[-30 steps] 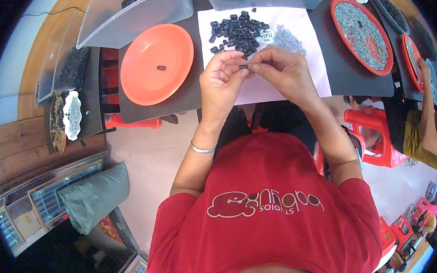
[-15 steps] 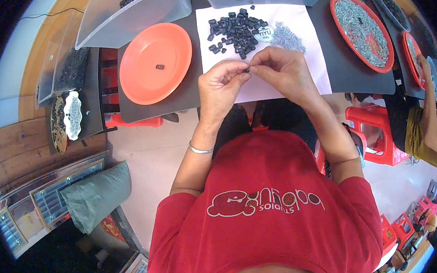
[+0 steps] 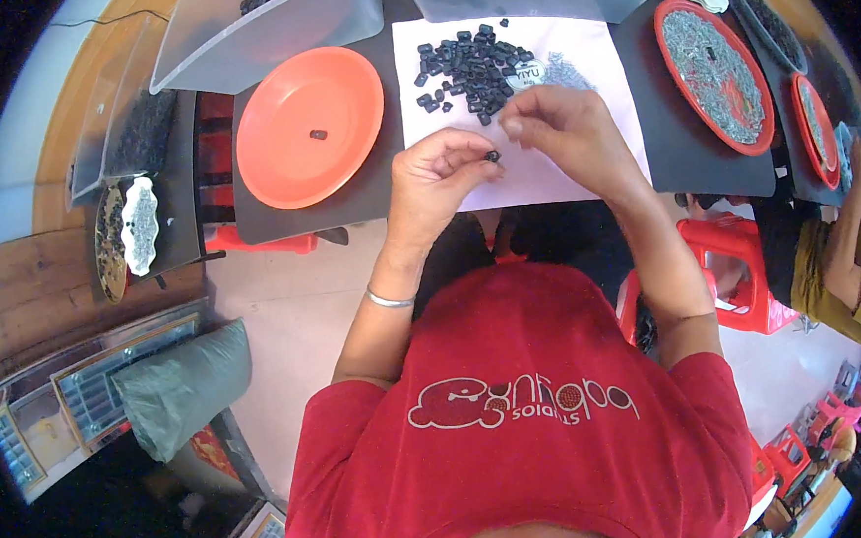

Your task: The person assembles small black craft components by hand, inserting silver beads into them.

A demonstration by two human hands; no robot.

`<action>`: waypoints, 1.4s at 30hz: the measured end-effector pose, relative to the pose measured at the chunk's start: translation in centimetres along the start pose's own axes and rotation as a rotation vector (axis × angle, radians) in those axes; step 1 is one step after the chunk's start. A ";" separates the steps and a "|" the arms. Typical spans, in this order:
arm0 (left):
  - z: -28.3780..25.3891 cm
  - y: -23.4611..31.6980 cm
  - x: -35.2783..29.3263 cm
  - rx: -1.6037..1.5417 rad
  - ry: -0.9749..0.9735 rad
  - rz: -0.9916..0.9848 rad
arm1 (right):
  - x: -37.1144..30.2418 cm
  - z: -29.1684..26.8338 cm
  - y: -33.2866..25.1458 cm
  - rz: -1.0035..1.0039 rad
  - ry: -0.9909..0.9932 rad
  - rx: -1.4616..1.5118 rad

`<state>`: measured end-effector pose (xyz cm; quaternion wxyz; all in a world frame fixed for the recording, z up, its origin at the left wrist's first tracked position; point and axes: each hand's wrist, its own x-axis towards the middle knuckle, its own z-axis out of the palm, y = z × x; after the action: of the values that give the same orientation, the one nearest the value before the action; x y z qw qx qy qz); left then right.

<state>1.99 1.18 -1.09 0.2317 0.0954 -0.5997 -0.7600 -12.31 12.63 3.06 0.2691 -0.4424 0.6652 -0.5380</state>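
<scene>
My left hand pinches a small black plastic part between thumb and fingertips, above the near edge of a white sheet. Just to its right and apart from it is my right hand, its fingers curled and their tips close together. Whatever may be between those tips is too small to make out. Beyond both hands lies a pile of similar black plastic parts. A heap of thin silvery metal pieces sits beside the pile, partly hidden behind my right hand.
An orange-red basin to the left holds one small dark part. A red tray of silvery metal pieces lies to the right. Translucent bins line the far side. Another person's arm reaches in at far right.
My hands have come apart: the right has drawn away from the left and from the black part between them. The left keeps its pinch on the part.
</scene>
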 end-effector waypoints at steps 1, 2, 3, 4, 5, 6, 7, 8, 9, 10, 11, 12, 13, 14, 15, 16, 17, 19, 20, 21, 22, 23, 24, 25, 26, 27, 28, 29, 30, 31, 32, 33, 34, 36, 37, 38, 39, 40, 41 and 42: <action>-0.2 0.0 0.0 -0.003 0.003 0.002 | 0.7 0.2 0.0 -0.115 0.092 -0.136; -0.4 0.0 0.0 -0.096 -0.010 0.011 | 1.4 0.3 -0.3 -0.168 0.084 -0.267; -0.7 0.0 0.0 -0.187 -0.023 0.020 | 2.3 0.7 -0.1 -0.169 0.079 -0.268; -0.9 -0.2 0.1 -0.187 -0.020 0.018 | 3.2 0.9 0.3 -0.323 0.047 -0.379; -1.2 -0.5 0.1 -0.285 -0.017 0.008 | 4.1 1.1 0.7 -0.479 0.014 -0.489; -1.5 -0.7 0.1 -0.383 -0.011 0.003 | 4.8 1.5 0.9 -0.482 0.008 -0.488; -1.6 -0.7 0.2 -0.383 -0.006 0.006 | 5.5 1.9 1.2 -0.528 -0.017 -0.589; -1.5 -0.8 0.3 -0.451 0.010 -0.008 | 6.0 2.2 1.4 -0.573 -0.041 -0.689; -1.5 -0.8 0.3 -0.518 0.030 -0.021 | 6.4 2.4 1.4 -0.577 -0.049 -0.687; -1.6 -0.8 0.3 -0.520 0.037 -0.018 | 6.8 2.6 1.4 -0.530 -0.100 -0.777; -1.6 -0.7 0.3 -0.516 0.034 -0.013 | 7.1 2.8 1.4 -0.481 -0.149 -0.867; -1.6 -0.7 0.3 -0.514 0.029 -0.009 | 7.3 3.0 1.5 -0.482 -0.154 -0.868; -1.7 -0.7 0.3 -0.517 0.032 -0.008 | 7.5 3.1 1.6 -0.506 -0.150 -0.878; -1.8 -0.7 0.3 -0.539 0.026 -0.009 | 7.5 3.2 1.7 -0.530 -0.145 -0.889; -1.9 -0.7 0.4 -0.560 0.019 -0.011 | 7.6 3.4 1.7 -0.530 -0.148 -0.891; -1.9 -0.7 0.4 -0.562 0.018 -0.010 | 7.6 3.4 1.7 -0.532 -0.148 -0.863; -1.9 -0.7 0.4 -0.587 0.027 -0.019 | 7.5 3.4 1.7 -0.534 -0.147 -0.836; -1.9 -0.6 0.4 -0.614 0.035 -0.028 | 7.1 3.2 1.5 -0.529 -0.123 -0.709; -1.8 -0.6 0.4 -0.639 0.027 -0.036 | 6.7 2.9 1.2 -0.524 -0.098 -0.580; -1.8 -0.5 0.4 -0.663 0.024 -0.043 | 6.2 2.7 0.7 -0.525 -0.101 -0.579; -1.8 -0.5 0.4 -0.665 0.027 -0.042 | 5.6 2.4 0.0 -0.322 -0.123 -0.412; -1.8 -0.4 0.4 -0.645 0.028 -0.048 | 5.1 2.1 -0.4 -0.120 -0.142 -0.243; -1.8 -0.3 0.5 -0.625 0.027 -0.055 | 4.6 1.7 -0.5 -0.119 -0.142 -0.244; -1.7 -0.4 0.5 -0.626 0.026 -0.056 | 4.3 1.4 -0.5 -0.098 -0.133 -0.179; -1.7 -0.5 0.5 -0.621 0.027 -0.047 | 4.0 1.2 -0.6 -0.076 -0.124 -0.114; -1.7 -0.6 0.6 -0.616 0.026 -0.038 | 3.6 1.0 -0.9 -0.076 -0.122 -0.113; -1.6 -0.6 0.7 -0.614 0.024 -0.040 | 3.3 0.9 -1.3 -0.031 -0.141 -0.054; -1.5 -0.5 0.7 -0.599 0.043 -0.040 | 3.1 0.8 -1.5 0.013 -0.160 0.006; -1.5 -0.5 0.8 -0.583 0.059 -0.041 | 2.9 0.7 -1.5 0.013 -0.154 0.008; -1.4 -0.5 0.8 -0.580 0.054 -0.044 | 2.7 0.7 -1.4 -0.005 -0.159 0.028; -1.4 -0.4 0.8 -0.556 0.062 -0.058 | 2.6 0.7 -1.4 -0.023 -0.164 0.048; -1.4 -0.4 0.8 -0.531 0.070 -0.071 | 2.5 0.6 -1.6 -0.024 -0.161 0.051; -1.4 -0.3 0.8 -0.528 0.068 -0.073 | 2.5 0.5 -1.9 0.016 -0.196 0.037; -1.3 -0.3 0.9 -0.512 0.058 -0.080 | 2.5 0.2 -2.2 0.054 -0.229 0.026; -1.2 -0.3 0.9 -0.508 0.056 -0.081 | 2.6 0.0 -2.1 0.032 -0.269 -0.008; -1.2 -0.3 0.9 -0.505 0.057 -0.069 | 2.8 -0.2 -2.0 0.011 -0.309 -0.043; -1.1 -0.3 0.9 -0.502 0.058 -0.057 | 2.9 -0.3 -1.9 0.010 -0.306 -0.040; -1.1 -0.3 0.9 -0.499 0.055 -0.059 | 3.1 -0.4 -1.8 0.006 -0.326 -0.072; -1.2 -0.4 0.9 -0.479 0.053 -0.058 | 3.3 -0.5 -1.8 0.001 -0.346 -0.104; -1.2 -0.4 0.9 -0.460 0.051 -0.057 | 3.4 -0.6 -1.7 0.001 -0.343 -0.102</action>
<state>1.61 -0.20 -1.71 0.2408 0.0762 -0.4019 -0.8802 -13.86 9.92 5.23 0.3563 -0.5403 0.6362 -0.4199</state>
